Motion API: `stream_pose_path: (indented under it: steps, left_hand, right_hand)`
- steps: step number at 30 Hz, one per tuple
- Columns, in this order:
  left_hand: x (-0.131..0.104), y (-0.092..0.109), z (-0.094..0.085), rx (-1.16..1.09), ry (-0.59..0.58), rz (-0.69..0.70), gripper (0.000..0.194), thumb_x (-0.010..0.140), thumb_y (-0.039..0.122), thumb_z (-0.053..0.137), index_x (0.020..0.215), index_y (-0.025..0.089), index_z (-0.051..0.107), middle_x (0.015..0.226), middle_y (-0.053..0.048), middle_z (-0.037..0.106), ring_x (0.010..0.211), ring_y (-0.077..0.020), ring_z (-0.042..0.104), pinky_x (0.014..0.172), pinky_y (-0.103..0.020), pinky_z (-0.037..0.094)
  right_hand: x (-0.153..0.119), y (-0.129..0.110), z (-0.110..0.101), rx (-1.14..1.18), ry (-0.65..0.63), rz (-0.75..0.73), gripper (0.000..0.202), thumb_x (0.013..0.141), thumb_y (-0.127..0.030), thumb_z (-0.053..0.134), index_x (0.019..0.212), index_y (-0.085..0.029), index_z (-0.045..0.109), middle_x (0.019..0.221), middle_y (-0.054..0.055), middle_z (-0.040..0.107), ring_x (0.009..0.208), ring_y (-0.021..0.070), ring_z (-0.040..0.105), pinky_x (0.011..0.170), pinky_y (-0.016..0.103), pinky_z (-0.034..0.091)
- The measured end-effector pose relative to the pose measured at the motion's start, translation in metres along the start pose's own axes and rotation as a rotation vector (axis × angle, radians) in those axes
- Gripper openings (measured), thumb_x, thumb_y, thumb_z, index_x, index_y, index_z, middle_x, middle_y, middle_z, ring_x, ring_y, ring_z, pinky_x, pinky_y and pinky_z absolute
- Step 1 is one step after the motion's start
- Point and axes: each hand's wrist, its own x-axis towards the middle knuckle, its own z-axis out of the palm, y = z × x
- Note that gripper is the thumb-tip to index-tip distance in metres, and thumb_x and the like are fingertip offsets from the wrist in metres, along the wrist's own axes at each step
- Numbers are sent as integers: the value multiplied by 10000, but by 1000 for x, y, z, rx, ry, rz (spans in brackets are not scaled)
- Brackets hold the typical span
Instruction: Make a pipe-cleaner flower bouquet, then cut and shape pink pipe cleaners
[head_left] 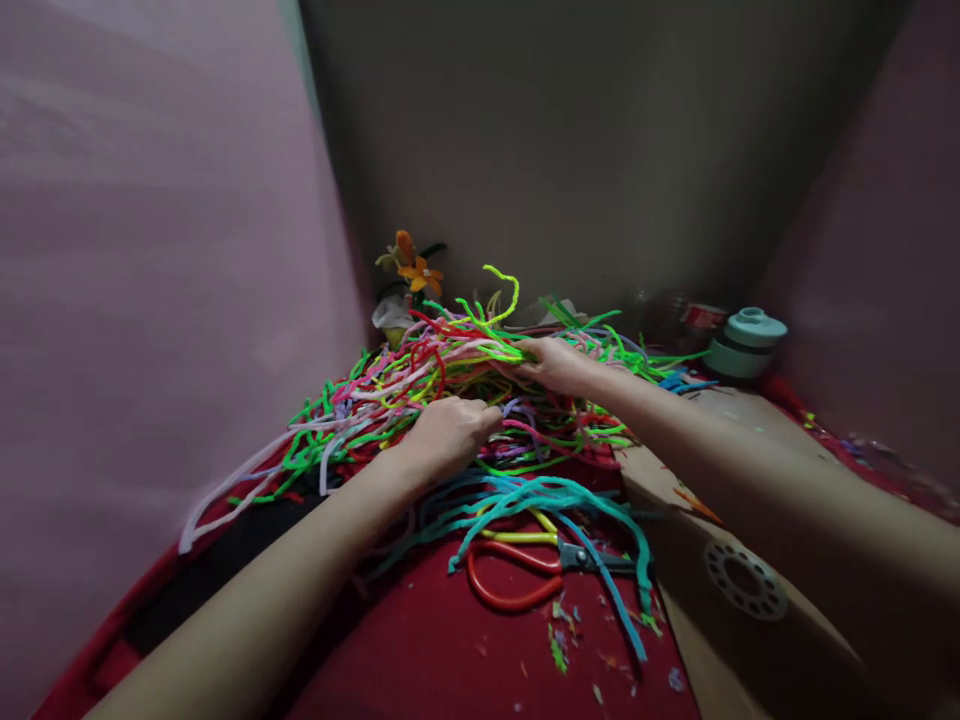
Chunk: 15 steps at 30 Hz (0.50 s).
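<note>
A large tangled heap of fuzzy stems (397, 385) in pink, green, yellow, red and purple lies on the red cloth (420, 640). My left hand (454, 432) is at the heap's near side, fingers curled together; what they pinch, if anything, is too small to make out. Higher and to the right, my right hand (551, 365) is closed on several green and pink stems in the heap. Teal stems (555, 490) lie in front of my left hand, partly over scissors with red handles (517, 603).
A brown board (780, 660) with a white ring with holes (745, 580) is at the right. Behind stand a teal-lidded jar (746, 343), a bottle with a red label (703, 317) and orange flowers (421, 274). Small scraps (559, 648) dot the cloth.
</note>
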Motion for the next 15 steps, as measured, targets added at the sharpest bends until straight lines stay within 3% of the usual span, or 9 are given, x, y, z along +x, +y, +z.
stream_pose_path:
  steps: [2,5,8,11,15]
  left_hand:
    - [-3,0,-6,-31,58,-84,236,904,273,353,915,209,579,827,-27,657,734,-163,613,585,-255,386]
    - [-1,-2,-10,-21,179,-325,275,910,340,330,982,183,545,876,-58,658,770,-192,628,615,-274,414]
    - [7,-6,-3,24,160,-516,287,873,300,387,1086,149,506,949,-99,651,805,-231,634,624,-298,429]
    - [14,-11,7,21,101,-502,264,872,288,373,1019,176,561,982,-102,634,801,-231,634,588,-288,412]
    - [7,-17,3,-3,233,-349,233,869,270,386,866,202,609,1020,-77,617,788,-194,608,542,-263,359]
  right_hand:
    - [1,2,0,10,-7,8,256,806,-257,549,1009,-165,675,869,31,694,771,170,585,632,208,396]
    - [3,8,2,10,-25,14,252,815,-259,538,994,-155,682,827,27,684,738,156,567,612,205,381]
    - [4,11,4,21,-26,2,267,815,-283,546,1001,-149,683,827,30,684,732,155,563,614,208,380]
    - [2,12,6,51,-16,-28,273,807,-302,560,1003,-160,686,851,16,687,750,155,568,635,203,388]
    - [0,12,5,90,-39,-15,301,806,-329,558,1038,-181,680,822,-20,678,710,137,558,626,190,389]
